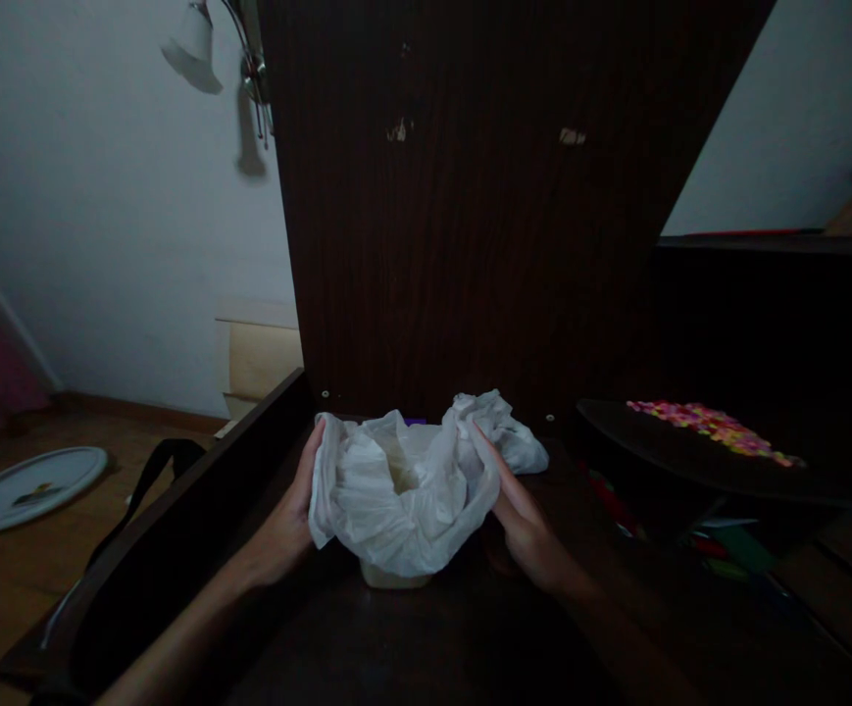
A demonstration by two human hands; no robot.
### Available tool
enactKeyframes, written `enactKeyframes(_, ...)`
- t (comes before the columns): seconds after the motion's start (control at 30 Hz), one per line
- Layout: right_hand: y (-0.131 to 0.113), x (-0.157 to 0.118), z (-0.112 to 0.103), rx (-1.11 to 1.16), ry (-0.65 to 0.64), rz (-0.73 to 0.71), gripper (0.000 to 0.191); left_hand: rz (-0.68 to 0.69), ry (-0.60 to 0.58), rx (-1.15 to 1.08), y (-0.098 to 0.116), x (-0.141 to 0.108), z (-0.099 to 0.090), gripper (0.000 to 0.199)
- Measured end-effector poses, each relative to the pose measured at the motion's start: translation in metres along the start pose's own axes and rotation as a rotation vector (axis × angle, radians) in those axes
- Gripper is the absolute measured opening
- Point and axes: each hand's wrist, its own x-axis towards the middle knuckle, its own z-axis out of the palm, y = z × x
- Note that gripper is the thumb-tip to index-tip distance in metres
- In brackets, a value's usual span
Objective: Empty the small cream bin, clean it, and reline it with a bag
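At far left we record a plate (73, 480) on the floor. Next, at the near centre, the left hand (297, 505) bears on the left edge of a white bag (403, 529); its fingers are mostly hidden by the film, so we cannot tell how far they close. The bag lies between both hands, draped over a pale tub (396, 579) on the dark table (367, 657). We judge the covering well advanced: film reaches down the tub's near side, with only the base exposed, and the mouth stands open. Left undone, in our view: the film is creased and uneven, and neither hand is clear of it. Beyond its right side we find a crumpled bundle (521, 446). The right hand (521, 515) lies along the bag's right edge, fingers extended and partly covered; their grip we cannot confirm. At far right, coloured bits (720, 431) lie on a ledge.
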Motion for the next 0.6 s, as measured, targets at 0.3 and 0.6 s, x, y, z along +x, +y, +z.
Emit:
enactKeyframes(0.3,-0.040,0.038,0.021,0.169,0.059,-0.029,0.046,0.311,-0.069,0.023,0.036,0.039,0.011,0.125)
enactKeyframes(0.6,-0.080,0.049,0.040,0.026,-0.109,-0.252,0.027,0.746,0.157,0.387,0.075,0.076,0.020,0.070)
